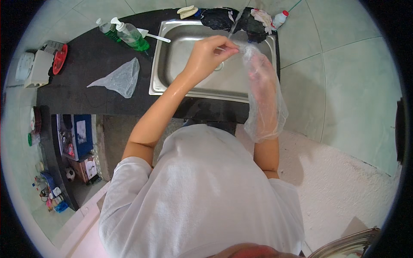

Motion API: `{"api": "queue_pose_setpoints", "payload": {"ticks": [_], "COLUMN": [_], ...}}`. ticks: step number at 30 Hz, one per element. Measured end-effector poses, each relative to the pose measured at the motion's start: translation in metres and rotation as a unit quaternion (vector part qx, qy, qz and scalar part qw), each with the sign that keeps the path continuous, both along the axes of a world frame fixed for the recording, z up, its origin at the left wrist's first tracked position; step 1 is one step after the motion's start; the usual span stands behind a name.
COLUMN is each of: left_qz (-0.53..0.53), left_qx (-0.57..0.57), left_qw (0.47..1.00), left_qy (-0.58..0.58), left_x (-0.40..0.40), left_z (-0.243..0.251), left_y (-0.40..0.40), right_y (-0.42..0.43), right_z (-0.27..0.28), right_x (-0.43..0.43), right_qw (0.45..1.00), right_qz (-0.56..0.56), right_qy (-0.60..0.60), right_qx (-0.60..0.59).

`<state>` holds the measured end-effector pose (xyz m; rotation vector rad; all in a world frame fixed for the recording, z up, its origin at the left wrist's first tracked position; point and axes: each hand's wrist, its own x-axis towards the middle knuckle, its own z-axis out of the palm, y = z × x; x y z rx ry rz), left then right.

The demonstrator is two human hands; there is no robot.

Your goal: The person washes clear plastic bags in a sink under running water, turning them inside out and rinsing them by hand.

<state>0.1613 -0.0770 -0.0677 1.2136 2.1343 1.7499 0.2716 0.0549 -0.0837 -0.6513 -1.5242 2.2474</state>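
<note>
My right hand [263, 71] is inside a clear plastic bag [266, 106], which covers the forearm nearly to the elbow. Over the stainless steel sink [180, 48], my left hand [213, 53] pinches the bag's end near the right fingertips. Through the wrinkled plastic, the right fingers' exact pose is hard to read. A thin stream of water [237, 22] falls behind the hands at the sink's back. On the black counter left of the sink lies another clear plastic bag [119, 79], flattened and crumpled.
Soap pump bottle [132, 37], green-liquid bottle [108, 29] and white-handled tool [158, 38] stand or lie left of the sink. Black plastic bags [219, 18], a pale sponge-like item [187, 12] and a red-capped white bottle [280, 20] line its back. A red dish [60, 59] sits far left.
</note>
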Motion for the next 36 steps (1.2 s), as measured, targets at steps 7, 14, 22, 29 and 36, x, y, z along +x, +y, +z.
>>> {"api": "queue_pose_setpoints", "payload": {"ticks": [7, 14, 22, 29, 36], "left_qz": [-0.067, 0.005, 0.039, 0.016, -0.042], "left_qx": [0.142, 0.016, 0.170, 0.220, 0.100], "left_qw": [0.912, 0.987, 0.901, 0.883, 0.920], "left_qy": [-0.379, -0.161, -0.396, -0.415, -0.376], "left_x": [0.008, -0.017, -0.001, 0.014, 0.021], "left_z": [-0.005, -0.013, -0.032, -0.036, -0.019], "left_y": [0.009, -0.003, 0.003, 0.015, 0.017], "right_y": [0.002, 0.009, 0.008, 0.007, -0.002], "right_z": [-0.003, 0.005, -0.001, -0.025, -0.026], "right_x": [0.000, 0.001, -0.011, -0.017, -0.025], "right_qw": [0.999, 0.969, 0.966, 0.933, 0.919], "right_qz": [0.006, 0.100, 0.228, 0.253, 0.245], "right_qy": [0.007, -0.007, 0.032, 0.053, 0.075], "right_qx": [0.039, 0.224, -0.115, -0.250, -0.298]}}
